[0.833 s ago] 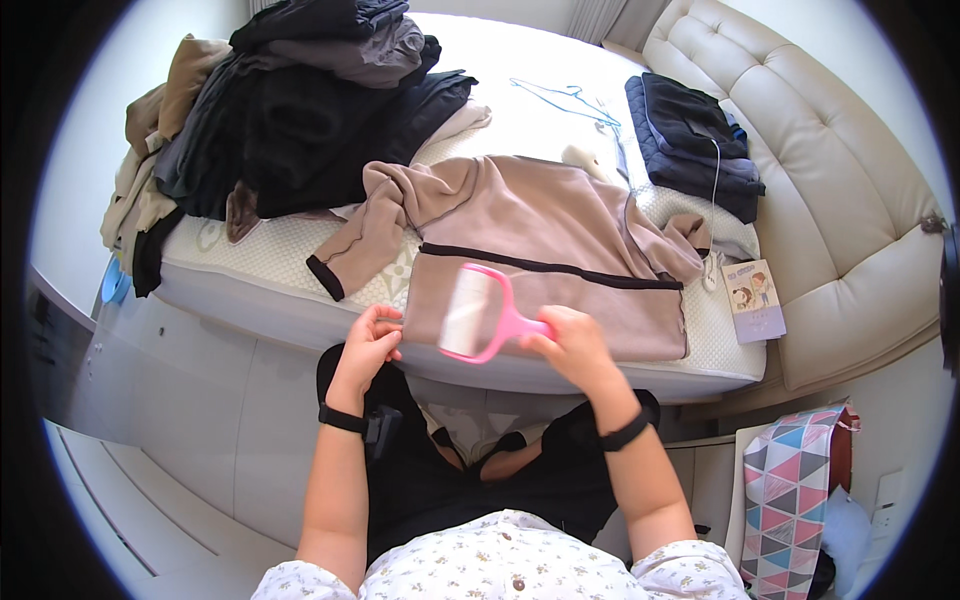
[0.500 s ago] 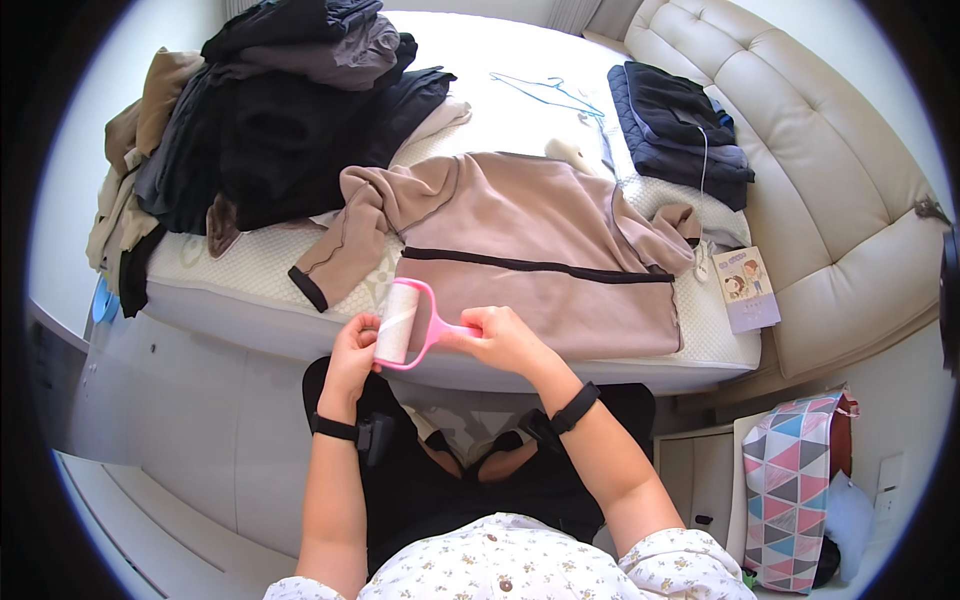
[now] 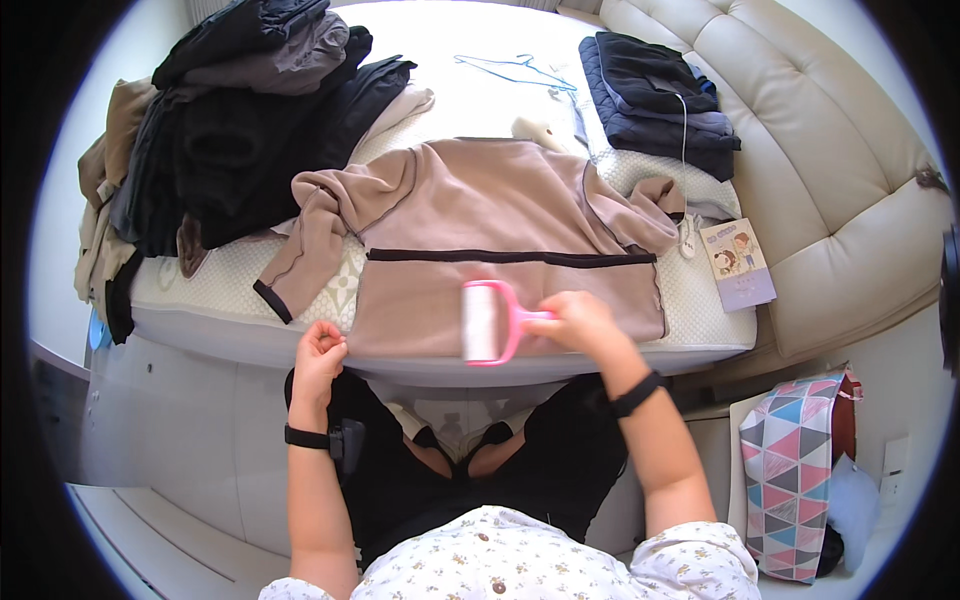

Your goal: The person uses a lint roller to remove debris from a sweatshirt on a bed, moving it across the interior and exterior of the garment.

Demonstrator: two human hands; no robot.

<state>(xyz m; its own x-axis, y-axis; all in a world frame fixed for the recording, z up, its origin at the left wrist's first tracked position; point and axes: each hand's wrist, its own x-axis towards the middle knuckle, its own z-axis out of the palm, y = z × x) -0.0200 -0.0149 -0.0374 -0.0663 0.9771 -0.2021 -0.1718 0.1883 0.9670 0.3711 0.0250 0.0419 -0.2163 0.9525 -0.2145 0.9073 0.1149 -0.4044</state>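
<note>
A brownish-pink fleece garment with dark trim and exposed seams lies spread on the bed, its sleeves bent out to both sides. My right hand grips the pink handle of a lint roller. The white roll is over the lower part of the garment; whether it touches the cloth I cannot tell. At the garment's lower left corner is my left hand, fingers curled together in a pinch. What it holds, if anything, is too small to make out.
Dark clothes are heaped at the left of the bed. Folded dark clothes lie by the padded headboard, near a small book. Blue hangers lie farther back. A triangle-patterned bag stands at lower right.
My right hand has carried the lint roller rightward, away from my left hand and over the garment. My left hand has let go of the roller and moved left, beside the hem.
</note>
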